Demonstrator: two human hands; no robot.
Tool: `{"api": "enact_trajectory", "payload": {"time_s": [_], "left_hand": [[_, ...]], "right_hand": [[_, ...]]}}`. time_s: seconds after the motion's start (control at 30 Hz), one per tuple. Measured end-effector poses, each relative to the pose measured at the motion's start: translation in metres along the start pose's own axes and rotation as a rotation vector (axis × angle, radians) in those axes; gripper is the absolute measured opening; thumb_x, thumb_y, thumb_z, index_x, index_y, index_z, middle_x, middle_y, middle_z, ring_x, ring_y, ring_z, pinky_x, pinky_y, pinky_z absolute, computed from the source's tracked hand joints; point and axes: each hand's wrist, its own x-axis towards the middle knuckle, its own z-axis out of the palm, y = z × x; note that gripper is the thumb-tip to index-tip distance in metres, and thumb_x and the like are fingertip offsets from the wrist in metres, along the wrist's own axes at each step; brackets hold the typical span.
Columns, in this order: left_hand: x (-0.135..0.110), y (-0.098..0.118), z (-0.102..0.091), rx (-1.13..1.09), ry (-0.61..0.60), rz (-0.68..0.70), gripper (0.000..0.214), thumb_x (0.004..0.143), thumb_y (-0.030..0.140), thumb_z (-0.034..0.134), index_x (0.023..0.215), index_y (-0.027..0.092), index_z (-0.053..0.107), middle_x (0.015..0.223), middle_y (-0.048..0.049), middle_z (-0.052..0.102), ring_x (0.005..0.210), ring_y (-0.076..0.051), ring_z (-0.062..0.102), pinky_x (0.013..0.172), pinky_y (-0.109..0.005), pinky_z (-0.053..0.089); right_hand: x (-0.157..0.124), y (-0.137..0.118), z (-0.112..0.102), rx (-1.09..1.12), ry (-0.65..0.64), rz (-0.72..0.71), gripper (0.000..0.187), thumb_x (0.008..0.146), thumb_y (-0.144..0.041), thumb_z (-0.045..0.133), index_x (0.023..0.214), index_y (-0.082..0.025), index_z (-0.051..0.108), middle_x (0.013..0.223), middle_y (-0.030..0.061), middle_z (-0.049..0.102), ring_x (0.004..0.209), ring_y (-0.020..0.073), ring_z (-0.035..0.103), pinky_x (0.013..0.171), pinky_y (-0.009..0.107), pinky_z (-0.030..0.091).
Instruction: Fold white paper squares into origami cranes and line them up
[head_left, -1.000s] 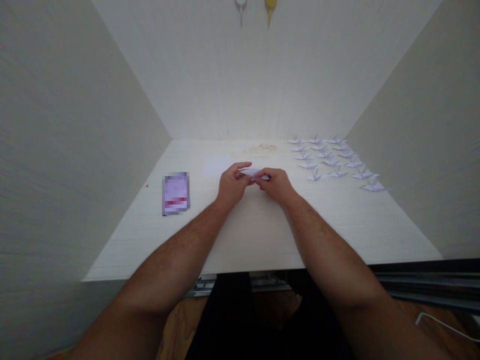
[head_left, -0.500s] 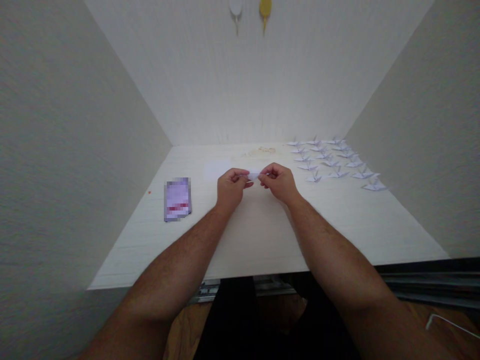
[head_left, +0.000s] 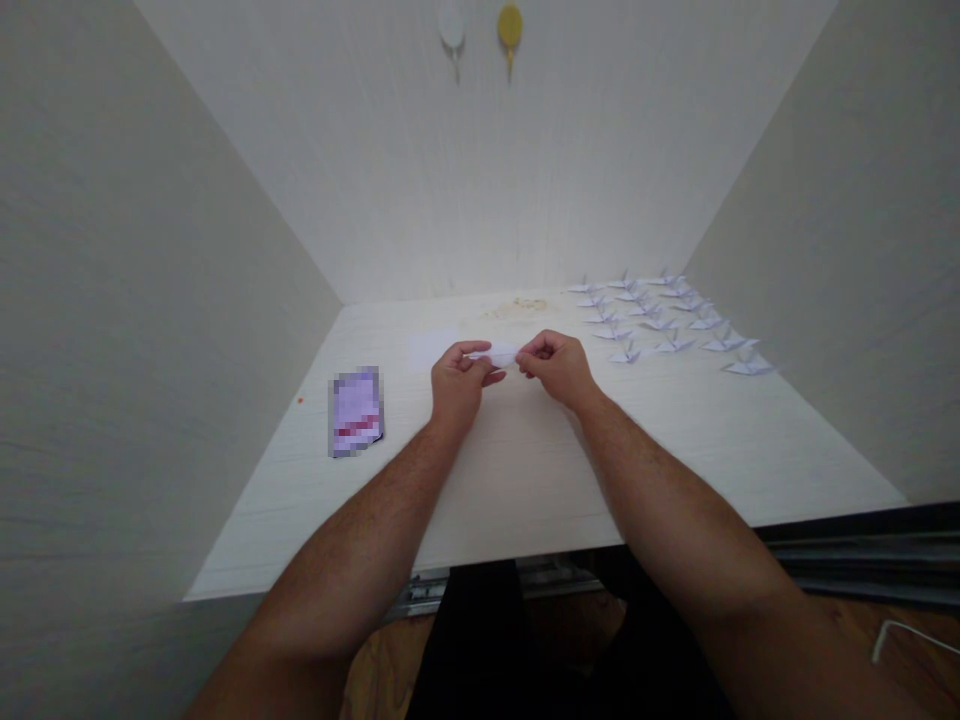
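Both hands meet over the middle of the white desk [head_left: 525,470]. My left hand [head_left: 457,375] pinches the left end of a small folded white paper piece [head_left: 504,354]. The paper's right end is pinched by my right hand [head_left: 556,366], fingers curled. The paper is held just above the desktop, between the two sets of fingertips. A flat white paper sheet [head_left: 433,346] lies on the desk just behind my left hand.
Several folded white paper cranes [head_left: 660,318] stand in rows at the back right. A small purple packet [head_left: 356,411] lies at the left. Side walls close in the desk. Two hooks [head_left: 481,26] hang on the back wall. A white cable [head_left: 915,635] lies on the floor.
My hands have lifted the folded paper slightly off the desk and pulled apart a little. The left fingers, stretched out a second ago, are now curled in a pinch.
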Motion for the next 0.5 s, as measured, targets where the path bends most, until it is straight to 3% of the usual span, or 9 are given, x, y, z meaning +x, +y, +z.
{"api": "enact_trajectory", "payload": {"time_s": [0.37,0.5], "left_hand": [[0.001,0.0003,0.0007,-0.074,0.013,-0.04,0.027,0.065,0.025,0.074,0.089,0.017,0.064,0.064,0.0022,0.065,0.063,-0.013,0.067,0.07,-0.033,0.063],[0.0005,0.0035,-0.0001,-0.054,-0.018,-0.061,0.031,0.065,0.026,0.076,0.09,0.017,0.061,0.073,-0.0005,0.069,0.064,-0.014,0.069,0.064,-0.031,0.061]], "right_hand": [[-0.0024,-0.0059,0.0027,0.03,0.027,0.019,0.015,0.066,-0.028,0.069,0.068,-0.019,0.057,0.056,-0.001,0.064,0.051,0.011,0.058,0.05,0.023,0.045],[-0.0013,-0.0034,0.0051,0.059,0.003,0.024,0.017,0.064,-0.026,0.068,0.072,-0.02,0.055,0.056,-0.0033,0.062,0.05,0.0106,0.057,0.049,0.022,0.044]]}}
